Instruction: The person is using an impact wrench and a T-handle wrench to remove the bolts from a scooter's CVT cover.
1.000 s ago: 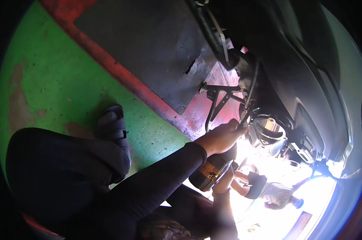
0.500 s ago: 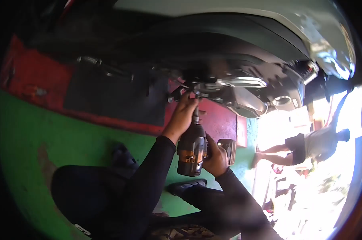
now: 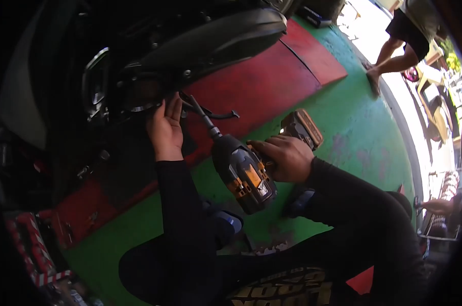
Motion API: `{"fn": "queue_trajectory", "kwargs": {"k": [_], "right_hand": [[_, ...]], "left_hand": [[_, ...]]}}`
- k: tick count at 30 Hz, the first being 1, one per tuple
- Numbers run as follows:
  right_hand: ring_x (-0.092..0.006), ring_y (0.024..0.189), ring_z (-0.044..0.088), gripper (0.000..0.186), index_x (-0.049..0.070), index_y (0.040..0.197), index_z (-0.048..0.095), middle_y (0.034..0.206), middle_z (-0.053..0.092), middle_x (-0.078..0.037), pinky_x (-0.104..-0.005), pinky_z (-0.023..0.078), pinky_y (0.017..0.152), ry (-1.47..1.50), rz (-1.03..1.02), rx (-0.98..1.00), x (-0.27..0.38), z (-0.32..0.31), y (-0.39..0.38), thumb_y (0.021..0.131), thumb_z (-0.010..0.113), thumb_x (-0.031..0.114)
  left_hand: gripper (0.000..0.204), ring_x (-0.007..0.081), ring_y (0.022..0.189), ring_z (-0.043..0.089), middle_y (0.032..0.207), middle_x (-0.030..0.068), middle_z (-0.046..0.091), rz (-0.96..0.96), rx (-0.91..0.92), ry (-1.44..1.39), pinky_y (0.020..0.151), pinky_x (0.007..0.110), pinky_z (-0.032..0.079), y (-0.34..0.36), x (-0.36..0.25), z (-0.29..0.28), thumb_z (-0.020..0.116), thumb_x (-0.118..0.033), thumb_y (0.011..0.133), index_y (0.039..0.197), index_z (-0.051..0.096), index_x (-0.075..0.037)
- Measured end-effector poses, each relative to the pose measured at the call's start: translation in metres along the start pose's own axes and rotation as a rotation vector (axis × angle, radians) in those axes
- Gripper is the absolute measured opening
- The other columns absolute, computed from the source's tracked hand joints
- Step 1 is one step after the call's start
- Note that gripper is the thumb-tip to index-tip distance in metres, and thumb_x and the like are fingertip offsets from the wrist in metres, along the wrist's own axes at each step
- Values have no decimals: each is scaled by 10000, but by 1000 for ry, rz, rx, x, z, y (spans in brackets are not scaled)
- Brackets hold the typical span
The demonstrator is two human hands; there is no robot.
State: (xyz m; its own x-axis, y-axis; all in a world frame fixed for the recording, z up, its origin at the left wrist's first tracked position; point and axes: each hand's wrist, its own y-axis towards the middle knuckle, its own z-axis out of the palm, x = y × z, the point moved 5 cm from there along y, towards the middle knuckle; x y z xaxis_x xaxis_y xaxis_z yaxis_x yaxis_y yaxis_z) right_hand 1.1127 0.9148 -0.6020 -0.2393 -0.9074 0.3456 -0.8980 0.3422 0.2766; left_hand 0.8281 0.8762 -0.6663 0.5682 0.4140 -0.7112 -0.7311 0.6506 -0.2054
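Note:
My right hand (image 3: 291, 159) is wrapped around the handle of a black and orange cordless impact wrench (image 3: 245, 176). A long socket extension (image 3: 203, 116) points from its nose up toward the underside of a dark motorbike (image 3: 144, 84). Its battery (image 3: 303, 130) sticks out beyond my knuckles. My left hand (image 3: 165, 135) is raised palm up, fingers stretched out, at the lower edge of the engine. The fingertips are close against dark parts there; whether they touch a bolt cannot be made out. The wrench's tip stands just right of that hand, apart from it.
A long dark muffler (image 3: 218, 43) spans the top. Below lies a red platform (image 3: 251, 81) with a stand leg (image 3: 223, 115) above it. Loose tools (image 3: 90, 166) lie on a dark mat at left. Another person's bare legs (image 3: 394, 58) stand at upper right on the green floor (image 3: 353, 132).
My left hand has let go of the socket extension and turned palm up. The wrench, in my right hand, now tilts up and left. The view has swung round along the motorbike.

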Motion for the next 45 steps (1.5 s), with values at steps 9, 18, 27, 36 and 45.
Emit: {"fn": "queue_trajectory", "kwargs": {"k": [9,18,27,36,45], "right_hand": [[-311,762,622,580,22,1198,578,904,662,-115,-377,491,693,453,88,-214,-22,13,-42,659,686,209],[-268,815,645,453,14,1101,586,940,677,-108,-363,499,753,1432,404,-304,12,91,-44,725,700,240],[-217,1045,616,446,37,1170,560,1148,634,-130,-356,499,911,2020,396,-334,40,142,-11,772,727,144],[-263,1143,559,571,71,1351,476,1355,526,-97,-399,456,996,2030,525,-286,67,162,-9,865,642,321],[-228,806,643,398,65,1177,595,956,701,-44,-346,499,770,1780,507,-906,114,182,28,801,649,182]], "left_hand": [[326,251,1130,607,1213,129,628,-201,334,123,886,343,556,-66,53,84,447,-218,1009,1196,492,44],[383,218,929,639,1142,71,650,-319,169,608,793,335,533,-86,46,91,426,-260,1019,1339,464,-52],[423,235,913,658,960,66,636,-230,156,841,771,387,547,-72,36,85,453,-309,1019,1349,445,-45],[421,245,819,677,904,84,638,-164,33,1083,709,345,550,-72,27,94,499,-332,1006,1309,468,-42],[476,233,744,684,911,103,667,-146,-63,1018,645,311,543,-71,23,92,530,-411,985,1289,484,-49]]}}
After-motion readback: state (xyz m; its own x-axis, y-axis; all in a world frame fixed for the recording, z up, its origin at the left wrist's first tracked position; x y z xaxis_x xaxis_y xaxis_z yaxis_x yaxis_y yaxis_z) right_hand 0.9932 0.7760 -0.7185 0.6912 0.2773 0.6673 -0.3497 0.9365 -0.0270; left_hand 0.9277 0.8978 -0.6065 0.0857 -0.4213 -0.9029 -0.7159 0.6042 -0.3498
